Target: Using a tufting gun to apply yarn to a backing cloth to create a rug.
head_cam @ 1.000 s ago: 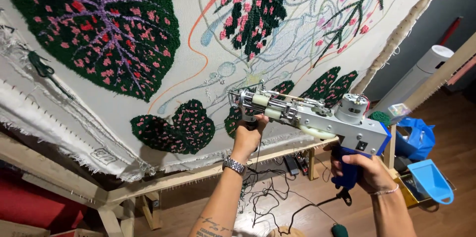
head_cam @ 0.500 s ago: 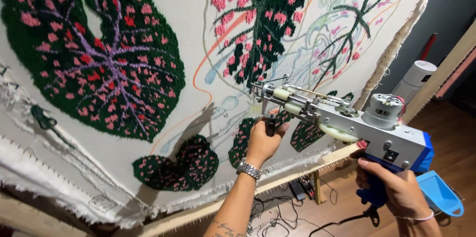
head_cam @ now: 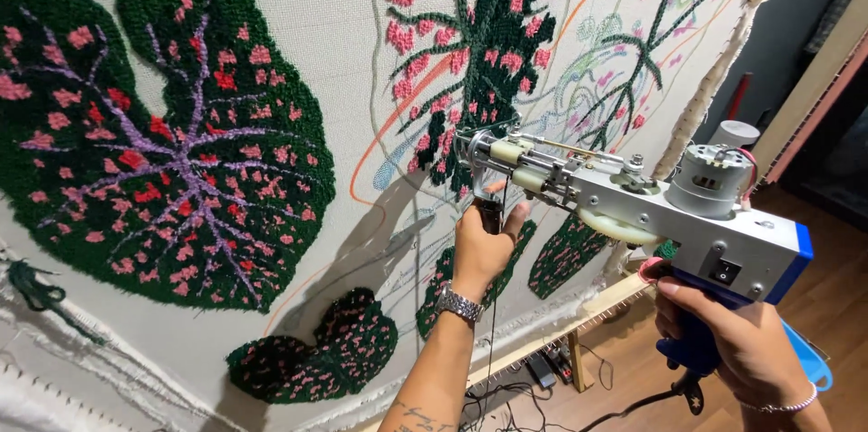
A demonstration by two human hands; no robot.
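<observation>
One tufting gun (head_cam: 633, 206), silver-bodied with a blue rear and a grey motor on top, sits right of centre in the head view, its needle end pointing toward ten o'clock and standing at the stretched white cloth (head_cam: 362, 52); whether the tip touches the cloth I cannot tell. Two hands carry it. The left hand (head_cam: 484, 247), at about eight o'clock from the gun's front, has its fingers wrapped tight around the black front grip under the nose, with one metal wristwatch (head_cam: 458, 305) on that wrist. The right hand (head_cam: 732, 333), at five o'clock from the gun body, has its fingers closed around the blue rear handle, and one thin bracelet (head_cam: 782, 405) circles its wrist. One black cord (head_cam: 633, 409) trails from the handle's base toward seven o'clock. On the cloth I count one big finished leaf (head_cam: 163, 134) in dark green with pink and red spots and purple veins, out at nine o'clock from the gun; one tall green-and-pink leaf (head_cam: 488, 43) at twelve o'clock from the left hand; one thinner, part-filled spray (head_cam: 646, 61) at one o'clock; and three small dark leaves low down, the clearest one (head_cam: 316, 351) at seven o'clock. One wooden frame rail (head_cam: 579, 328) runs under the cloth's lower edge, between the two forearms.
</observation>
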